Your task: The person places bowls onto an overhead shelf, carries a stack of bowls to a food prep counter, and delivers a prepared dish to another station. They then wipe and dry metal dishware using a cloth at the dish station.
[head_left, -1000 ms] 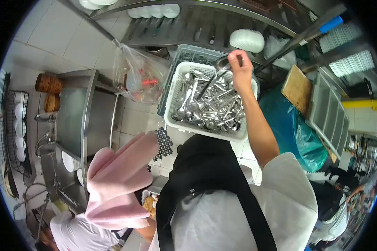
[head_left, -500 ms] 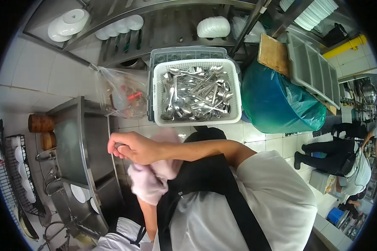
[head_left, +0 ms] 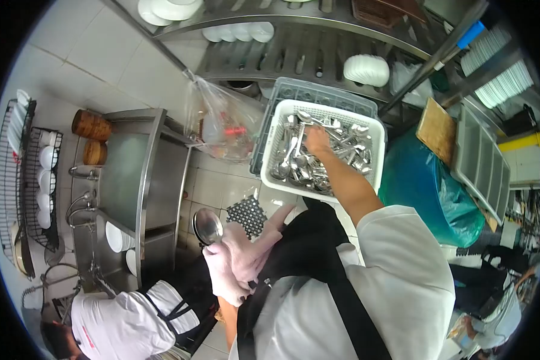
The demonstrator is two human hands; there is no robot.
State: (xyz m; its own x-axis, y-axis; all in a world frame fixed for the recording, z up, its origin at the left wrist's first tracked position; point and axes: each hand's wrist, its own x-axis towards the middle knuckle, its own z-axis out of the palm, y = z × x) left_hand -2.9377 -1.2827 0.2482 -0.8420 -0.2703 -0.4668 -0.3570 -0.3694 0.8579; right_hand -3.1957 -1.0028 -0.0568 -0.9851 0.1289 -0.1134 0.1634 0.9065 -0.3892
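A white perforated basket (head_left: 375,174) full of metal spoons and forks (head_left: 303,171) stands in front of me. My right hand (head_left: 317,139) is down in it, fingers bunched among the cutlery near its back left; whatever they grip cannot be made out. To the left, outside the basket, my left hand (head_left: 227,273) is wrapped in a pale pink cloth (head_left: 237,252) that hides most of its fingers. Large spoons (head_left: 208,226) stick out past the cloth, bowls overlapping, held in that hand.
Behind the basket is a grey plastic crate (head_left: 360,103). A blue bin (head_left: 411,180) with a liner stands right, a grey divided tray (head_left: 480,162) on top. A clear plastic bag (head_left: 222,126) hangs left, near a steel sink (head_left: 126,162). A co-worker (head_left: 120,318) is at lower left.
My right hand has left the cloth and moved up and right into the cutlery. Spoon bowls now show at my left hand. The view has shifted, revealing more of the co-worker.
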